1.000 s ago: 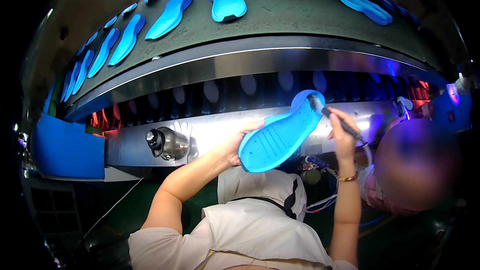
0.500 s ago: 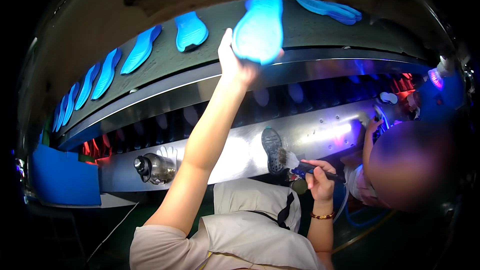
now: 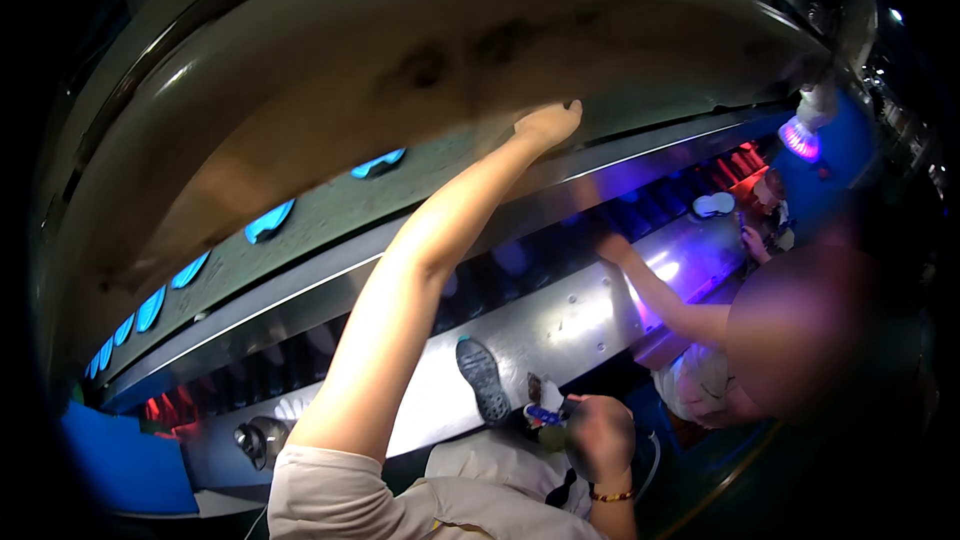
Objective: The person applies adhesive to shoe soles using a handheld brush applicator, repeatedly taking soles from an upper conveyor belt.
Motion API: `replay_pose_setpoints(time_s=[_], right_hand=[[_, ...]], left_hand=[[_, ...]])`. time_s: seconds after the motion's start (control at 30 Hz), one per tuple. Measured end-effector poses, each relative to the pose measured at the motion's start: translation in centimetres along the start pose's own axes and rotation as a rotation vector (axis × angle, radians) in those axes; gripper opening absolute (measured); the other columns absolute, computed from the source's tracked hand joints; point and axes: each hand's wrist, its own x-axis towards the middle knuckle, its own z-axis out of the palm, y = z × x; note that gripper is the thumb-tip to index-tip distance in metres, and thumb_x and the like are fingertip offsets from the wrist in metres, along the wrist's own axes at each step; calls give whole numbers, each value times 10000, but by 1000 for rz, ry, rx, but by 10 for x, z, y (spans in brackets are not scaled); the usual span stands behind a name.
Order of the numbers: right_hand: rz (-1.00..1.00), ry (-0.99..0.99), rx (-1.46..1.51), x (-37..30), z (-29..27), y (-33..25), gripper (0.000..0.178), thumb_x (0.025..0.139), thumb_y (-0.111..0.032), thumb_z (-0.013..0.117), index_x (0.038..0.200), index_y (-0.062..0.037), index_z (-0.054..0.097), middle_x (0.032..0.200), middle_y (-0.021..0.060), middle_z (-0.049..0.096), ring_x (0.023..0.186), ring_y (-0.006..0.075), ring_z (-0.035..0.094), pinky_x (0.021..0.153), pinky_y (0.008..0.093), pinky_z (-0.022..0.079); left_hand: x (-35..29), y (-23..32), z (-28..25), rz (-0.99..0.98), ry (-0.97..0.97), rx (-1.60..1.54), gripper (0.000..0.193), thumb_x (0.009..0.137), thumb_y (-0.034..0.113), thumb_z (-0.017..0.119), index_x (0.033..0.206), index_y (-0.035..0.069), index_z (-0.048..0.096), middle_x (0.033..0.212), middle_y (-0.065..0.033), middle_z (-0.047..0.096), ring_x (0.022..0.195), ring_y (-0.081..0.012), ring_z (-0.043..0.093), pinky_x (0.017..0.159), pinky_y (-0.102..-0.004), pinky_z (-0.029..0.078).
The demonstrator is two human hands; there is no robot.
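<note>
Running matte green, conveyor belt (image 3: 650, 121) lies beyond the smooth, shiny steel ledge (image 3: 540, 335). Textured black outsole (image 3: 483, 380) on ledge. Right hand (image 3: 600, 440) before ledge, blurred; grip can't be told. Left hand (image 3: 550, 123) beyond ledge, fingers curled, grip unclear; blue sole seen there earlier. Round-ended blue soles (image 3: 269, 222) beyond ledge's left stretch.

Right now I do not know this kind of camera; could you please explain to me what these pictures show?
There is no robot: a person works with two bare hands. A wide camera on the person's head looks down, so straight edges look bent. The left hand is over a green surface bearing blue pieces; whether it holds anything is hidden. The right hand, partly blurred, seems to hold a brush. On the metal ledge are a dark sole and a bottle.
</note>
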Motion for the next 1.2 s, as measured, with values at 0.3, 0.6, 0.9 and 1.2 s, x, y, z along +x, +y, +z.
replay_pose_setpoints(time_s=[0.3, 0.6, 0.9, 1.2], right_hand=[[154, -47, 157, 2, -39, 42, 259, 930, -160, 375, 1103, 7, 471, 1051, 89, 563, 670, 43, 454, 576, 149, 397], [-22, -110, 264, 33, -3, 0, 237, 733, 8, 613, 961, 46, 562, 972, 179, 607, 820, 189, 599, 759, 291, 482], [-118, -212, 414, 48, 20, -23, 242, 685, -16, 625, 916, 47, 587, 1010, 207, 576, 906, 244, 583, 861, 341, 435], [-82, -207, 351, 36, 72, -26, 221, 717, 3, 557, 927, 66, 582, 983, 201, 592, 930, 246, 571, 891, 342, 402]], left_hand=[[59, -40, 52, 425, 150, 456, 495, 782, 392, 534, 1126, 38, 496, 1198, -143, 466, 1138, -312, 394, 961, -405, 284], [-117, -49, -96, 592, -67, 570, 298, 793, 355, 546, 758, 61, 508, 736, -97, 501, 796, -261, 484, 763, -359, 357], [-310, -67, -81, -454, 221, -1554, 642, 689, 45, 595, 1253, -2, 291, 1187, -134, 433, 1080, -211, 458, 913, -345, 390], [-387, -88, -63, -387, -645, -1977, 880, 721, 688, 434, 1313, 60, 264, 1208, -253, 422, 1051, -385, 488, 905, -490, 386]])
